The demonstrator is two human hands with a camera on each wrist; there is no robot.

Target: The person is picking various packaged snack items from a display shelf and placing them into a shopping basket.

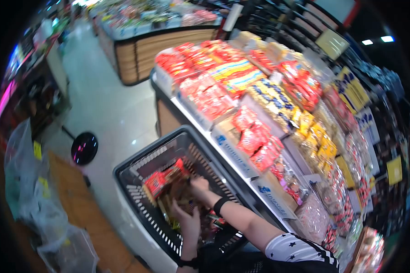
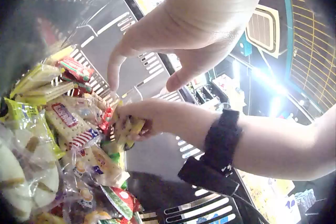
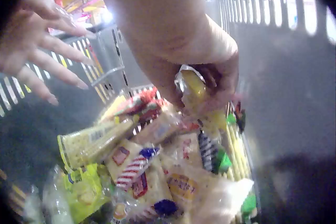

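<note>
A grey plastic basket (image 1: 123, 172) holds a heap of wrapped snacks (image 3: 142, 171). Inside it, my right hand (image 3: 210, 85) grips a small yellow and silver packet (image 3: 193, 85); the left wrist view shows this packet (image 2: 128, 129) in the curled fingers of my right hand (image 2: 152, 115). My left hand (image 2: 178, 40) hovers over the basket with its fingers spread and nothing in them, also seen in the right wrist view as a spread hand (image 3: 44, 43). Red packets (image 1: 161, 179) lie at the far end of the basket.
Along the basket's right side runs a display stand with boxes of red (image 1: 209, 98) and yellow packets (image 1: 321, 136). A wooden-sided counter (image 1: 145, 57) stands farther back. Plastic bags (image 1: 55, 227) hang at the left, near a round black object (image 1: 84, 148) over the pale floor.
</note>
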